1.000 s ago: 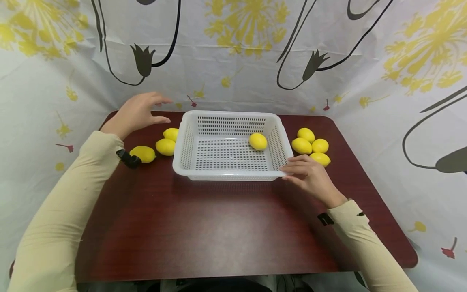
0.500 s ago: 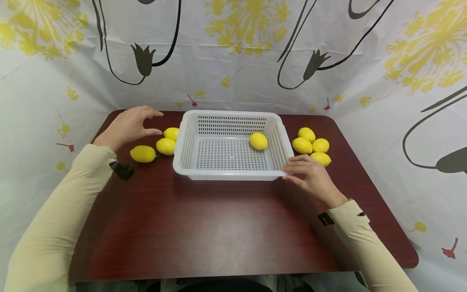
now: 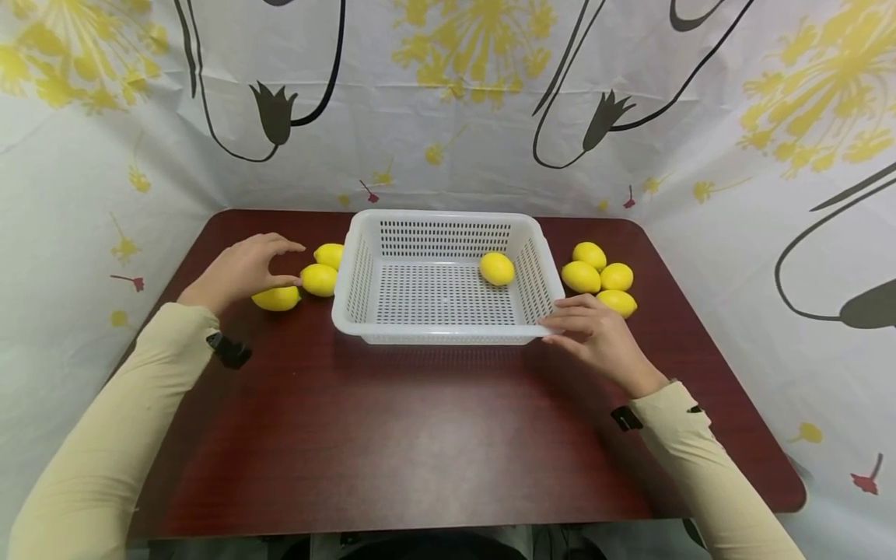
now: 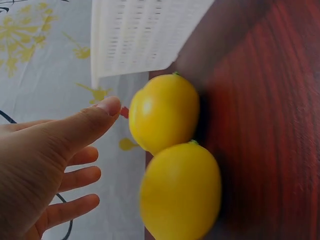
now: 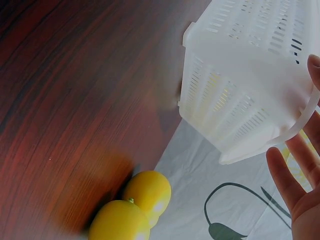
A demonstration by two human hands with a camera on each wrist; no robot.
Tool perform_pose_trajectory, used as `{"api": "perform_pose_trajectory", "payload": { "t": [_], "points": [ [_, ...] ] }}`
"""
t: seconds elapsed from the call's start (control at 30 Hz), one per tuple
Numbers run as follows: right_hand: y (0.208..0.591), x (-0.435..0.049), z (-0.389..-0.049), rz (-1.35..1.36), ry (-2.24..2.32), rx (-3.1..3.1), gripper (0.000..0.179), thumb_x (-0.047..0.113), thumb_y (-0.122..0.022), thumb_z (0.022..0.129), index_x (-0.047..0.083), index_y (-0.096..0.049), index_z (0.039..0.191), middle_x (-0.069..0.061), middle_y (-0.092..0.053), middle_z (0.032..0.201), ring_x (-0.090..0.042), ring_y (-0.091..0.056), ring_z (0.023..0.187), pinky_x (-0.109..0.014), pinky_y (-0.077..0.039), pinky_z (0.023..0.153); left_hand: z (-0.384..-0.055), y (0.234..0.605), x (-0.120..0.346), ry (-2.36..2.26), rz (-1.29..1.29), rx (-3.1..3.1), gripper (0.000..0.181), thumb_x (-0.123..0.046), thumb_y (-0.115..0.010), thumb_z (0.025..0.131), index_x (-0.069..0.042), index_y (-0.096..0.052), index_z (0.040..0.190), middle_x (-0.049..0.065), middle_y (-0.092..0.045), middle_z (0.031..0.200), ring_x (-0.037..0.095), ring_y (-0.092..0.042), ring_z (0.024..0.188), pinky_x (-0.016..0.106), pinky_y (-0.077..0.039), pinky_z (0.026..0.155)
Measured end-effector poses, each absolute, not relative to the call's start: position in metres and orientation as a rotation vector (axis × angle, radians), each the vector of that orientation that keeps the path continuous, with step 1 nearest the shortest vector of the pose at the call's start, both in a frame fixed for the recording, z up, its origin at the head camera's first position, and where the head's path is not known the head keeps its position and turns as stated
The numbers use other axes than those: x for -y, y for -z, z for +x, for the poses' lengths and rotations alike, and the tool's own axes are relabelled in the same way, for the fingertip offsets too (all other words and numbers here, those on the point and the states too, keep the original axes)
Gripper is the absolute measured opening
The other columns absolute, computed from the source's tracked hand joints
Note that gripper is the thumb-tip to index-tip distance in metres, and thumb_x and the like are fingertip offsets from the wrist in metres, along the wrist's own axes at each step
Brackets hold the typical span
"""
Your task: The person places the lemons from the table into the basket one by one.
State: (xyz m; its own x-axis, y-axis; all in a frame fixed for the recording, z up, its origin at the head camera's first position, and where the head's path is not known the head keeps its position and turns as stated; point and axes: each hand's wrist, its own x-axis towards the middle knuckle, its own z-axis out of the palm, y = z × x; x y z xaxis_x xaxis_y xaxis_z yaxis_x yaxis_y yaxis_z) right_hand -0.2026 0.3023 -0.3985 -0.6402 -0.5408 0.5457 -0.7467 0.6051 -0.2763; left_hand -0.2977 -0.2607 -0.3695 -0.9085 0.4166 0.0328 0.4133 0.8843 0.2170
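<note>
Yellow lemon point(image 3: 278, 300) nearby — left hand point(image 3: 236, 269) hovers in a loose C-shape.

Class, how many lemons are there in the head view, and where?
8: three lemons left of the basket, one inside it, four right of it. Others may be hidden behind the left hand.

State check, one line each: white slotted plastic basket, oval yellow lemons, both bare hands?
White slotted plastic basket: upright on dark red table
Oval yellow lemon inside basket: lying right of centre
Three yellow lemons, left: loose on table, one partly hidden
Four yellow lemons, right: clustered loose on table
Left bare hand: thumb and fingers apart, holding nothing
Right bare hand: holding basket rim at near right corner
</note>
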Motion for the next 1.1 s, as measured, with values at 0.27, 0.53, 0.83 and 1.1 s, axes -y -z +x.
{"api": "perform_pose_trajectory", "payload": {
  "t": [0.27, 0.53, 0.83, 1.1],
  "points": [
    [0.398, -0.302, -0.202, 1.031, -0.688, 2.431, 0.035, 0.031, -0.084, 0.080, 0.009, -0.080, 0.108, -0.001, -0.076, 0.099, -0.028, -0.065, 0.106, -0.015, -0.044, 0.095, -0.288, 0.378, 0.269, -0.351, 0.597, -2.995, 0.067, -0.037, -0.080, 0.087, -0.002, -0.057, 0.140, 0.025, -0.052, 0.138, 0.044, -0.046, 0.127, 0.065, -0.041, 0.101],
    [0.398, -0.301, -0.202, 1.026, -0.686, 2.425, 0.056, 0.058, -0.063, 0.088, 0.009, -0.080, 0.106, -0.001, -0.076, 0.099, -0.028, -0.065, 0.106, -0.016, -0.045, 0.095, -0.282, 0.388, 0.273, -0.316, 0.581, -3.033, 0.070, -0.041, -0.082, 0.084, -0.001, -0.059, 0.137, 0.025, -0.055, 0.134, 0.042, -0.048, 0.123, 0.063, -0.045, 0.096],
    [0.396, -0.301, -0.202, 1.026, -0.681, 2.430, 0.054, 0.057, -0.063, 0.088, 0.009, -0.080, 0.107, -0.001, -0.076, 0.099, -0.027, -0.064, 0.107, -0.019, -0.047, 0.094, -0.274, 0.394, 0.270, -0.226, 0.622, -3.098, 0.065, -0.041, -0.083, 0.082, 0.000, -0.065, 0.130, 0.023, -0.062, 0.122, 0.040, -0.055, 0.109, 0.059, -0.050, 0.087],
    [0.397, -0.302, -0.202, 1.025, -0.684, 2.434, 0.051, 0.053, -0.065, 0.087, 0.009, -0.080, 0.108, -0.001, -0.076, 0.099, -0.027, -0.064, 0.107, -0.019, -0.047, 0.093, -0.274, 0.403, 0.271, -0.123, 0.649, -3.128, 0.065, -0.040, -0.084, 0.081, 0.005, -0.066, 0.125, 0.025, -0.064, 0.117, 0.042, -0.058, 0.102, 0.056, -0.051, 0.083]
  ]
}}
